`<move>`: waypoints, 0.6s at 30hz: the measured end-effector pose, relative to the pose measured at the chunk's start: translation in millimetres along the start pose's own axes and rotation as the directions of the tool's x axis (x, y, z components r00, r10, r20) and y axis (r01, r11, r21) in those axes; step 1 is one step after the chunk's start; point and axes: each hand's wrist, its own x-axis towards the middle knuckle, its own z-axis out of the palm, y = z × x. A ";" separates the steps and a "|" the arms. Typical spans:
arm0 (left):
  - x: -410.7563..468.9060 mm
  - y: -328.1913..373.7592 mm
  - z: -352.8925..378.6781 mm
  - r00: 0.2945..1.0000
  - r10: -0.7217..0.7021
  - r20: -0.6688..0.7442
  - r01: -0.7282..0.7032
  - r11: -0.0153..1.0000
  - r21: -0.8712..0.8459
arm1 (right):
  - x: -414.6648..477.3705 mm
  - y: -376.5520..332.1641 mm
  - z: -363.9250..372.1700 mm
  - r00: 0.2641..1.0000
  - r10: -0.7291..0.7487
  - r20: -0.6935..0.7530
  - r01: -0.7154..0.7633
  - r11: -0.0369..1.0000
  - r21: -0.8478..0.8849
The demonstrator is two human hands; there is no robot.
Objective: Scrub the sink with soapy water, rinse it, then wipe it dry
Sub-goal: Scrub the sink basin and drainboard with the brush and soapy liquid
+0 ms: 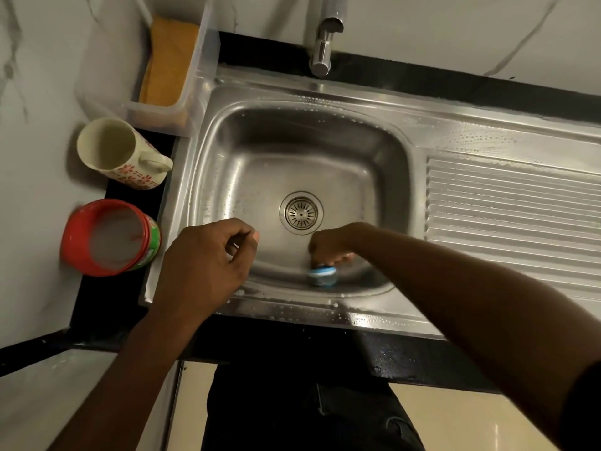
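One scrubber (322, 275) — right hand (329, 244) grips it in sink (234, 148); left hand (201, 262) curled.

One sink (328, 148), one scrubber (322, 275), one mug (112, 154)

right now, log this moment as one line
step: scrub | right hand: grips blue scrubber on sink front wall | left hand: curled, holds nothing visible
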 end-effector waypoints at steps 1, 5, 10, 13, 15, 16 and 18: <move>-0.8 -0.4 0.9 1.000 -0.001 0.002 0.001 1.000 0.002 | 6.4 -9.1 -0.6 1.000 -0.026 -0.014 0.026 0.998 0.053; -2.0 -0.8 4.4 1.000 -0.008 0.002 0.008 1.000 -0.002 | 2.6 -8.3 -7.8 1.000 -0.024 0.018 0.021 0.988 0.152; -1.1 -2.4 3.7 1.000 -0.029 -0.001 0.029 0.999 -0.026 | -25.9 47.0 -13.7 0.965 0.220 0.142 -0.215 0.975 -0.054; -1.1 -3.4 2.2 0.999 -0.035 -0.006 0.035 0.999 -0.011 | -19.4 38.8 -11.9 0.969 0.210 0.129 -0.184 0.964 -0.190; -0.7 -5.4 1.2 0.999 -0.040 -0.016 0.040 0.999 0.008 | -5.6 18.8 -3.8 0.980 0.187 0.074 -0.156 0.938 -0.308; -0.7 -6.2 1.3 0.999 -0.039 -0.015 0.039 0.999 0.016 | 3.9 10.3 2.0 0.984 0.174 0.042 -0.150 0.929 -0.338; -0.7 -7.1 2.4 0.999 -0.041 -0.004 0.041 0.999 0.024 | 22.0 -5.1 10.0 0.991 0.136 -0.007 -0.130 0.925 -0.356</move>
